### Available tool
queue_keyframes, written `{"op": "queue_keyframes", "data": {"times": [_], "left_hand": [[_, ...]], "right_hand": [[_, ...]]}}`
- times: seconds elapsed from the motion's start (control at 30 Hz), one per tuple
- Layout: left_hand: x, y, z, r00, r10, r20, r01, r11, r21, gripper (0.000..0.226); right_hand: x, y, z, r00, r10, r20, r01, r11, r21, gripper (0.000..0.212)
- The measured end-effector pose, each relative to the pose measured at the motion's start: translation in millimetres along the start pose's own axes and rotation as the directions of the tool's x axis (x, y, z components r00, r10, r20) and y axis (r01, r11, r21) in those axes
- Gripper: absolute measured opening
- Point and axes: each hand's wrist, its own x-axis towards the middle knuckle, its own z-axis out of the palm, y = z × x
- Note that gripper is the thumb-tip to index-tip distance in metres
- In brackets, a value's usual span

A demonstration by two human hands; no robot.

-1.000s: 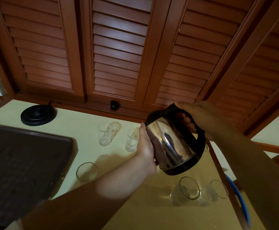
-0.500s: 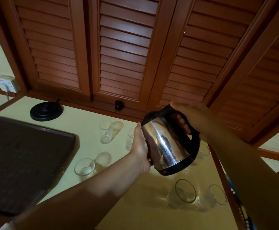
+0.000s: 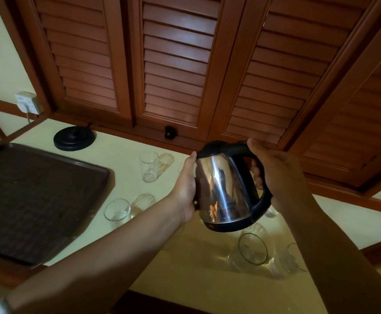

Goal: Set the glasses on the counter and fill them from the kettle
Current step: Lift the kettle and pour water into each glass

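Landmark: the kettle (image 3: 228, 189), steel with a black lid and base, held in the air above the bench (image 3: 121, 152) and tipped slightly.
Nearest glasses: two clear glasses below the kettle, toward you: one (image 3: 250, 251) just under its base, another (image 3: 292, 260) to the right, partly hidden by your right forearm.
Your left hand (image 3: 185, 189): palm flat against the kettle's left wall, fingers pressed to the steel, steadying it rather than wrapped round.
Your right hand (image 3: 273, 171): fingers (image 3: 256, 169) closed through the black handle, gripping it.
Left of the kettle: a short glass (image 3: 117, 210) upright on the bench, well apart from it.
Tray (image 3: 56, 245): dark, further left, beyond that short glass.
Behind the kettle: a tall glass (image 3: 149, 166) stands to its far left.
Kettle base (image 3: 74, 138): black disc, far left, near the shutters.
Shutters (image 3: 173, 64): brown louvred doors at the back edge of the bench.
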Motion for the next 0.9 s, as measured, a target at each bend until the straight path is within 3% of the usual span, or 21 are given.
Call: {"op": "queue_keyframes", "data": {"times": [0.17,0.53,0.67,0.9], "left_hand": [[-4.2,6.4,-1.1,0.998,0.063,0.003,-0.063,0.997,0.047,0.078],[-3.7,44.5,-39.9,0.992,0.118,0.051,-0.121,0.991,0.058,0.065],[0.3,52.7,-64.5,0.992,0.102,0.078,-0.103,0.995,0.014,0.073],[9.4,64.8,-97.2,0.996,0.013,0.09,-0.004,0.994,-0.108,0.06]], "right_hand": [[-6.9,-9.6,0.0,0.998,-0.065,-0.022,0.065,0.997,0.034,0.039],[7.5,-34.8,46.4,0.999,-0.037,-0.027,0.038,0.998,0.052,0.044],[20.2,-39.7,75.0,0.999,0.004,-0.041,-0.003,1.0,0.005,0.043],[30.6,-45.9,115.2,0.997,0.056,-0.055,-0.059,0.997,-0.059,0.042]]}}
